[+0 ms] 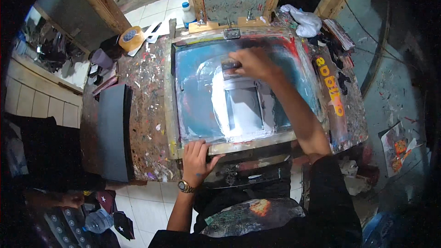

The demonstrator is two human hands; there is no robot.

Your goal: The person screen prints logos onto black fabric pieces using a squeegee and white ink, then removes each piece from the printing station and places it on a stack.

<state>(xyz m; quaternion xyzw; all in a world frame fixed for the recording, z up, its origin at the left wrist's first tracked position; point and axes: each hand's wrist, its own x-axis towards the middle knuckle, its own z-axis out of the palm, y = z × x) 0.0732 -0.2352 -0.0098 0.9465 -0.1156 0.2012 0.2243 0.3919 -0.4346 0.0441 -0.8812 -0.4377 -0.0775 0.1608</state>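
Low in the frame, the left hand (196, 158) lies with fingers spread on the printing screen's (193, 92) near rail; keep it pinned. At upper centre, the right hand (254, 63) fingers grip the squeegee (231, 65); press evenly.

Dim, soft overhead light; dark fisheye-bent edges, slight motion blur at centre.

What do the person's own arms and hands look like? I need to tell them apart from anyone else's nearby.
Both forearms are bare. The left hand has a gold-coloured wristwatch at the wrist. The right hand shows no ring, glove or watch; a black short sleeve covers that upper arm.
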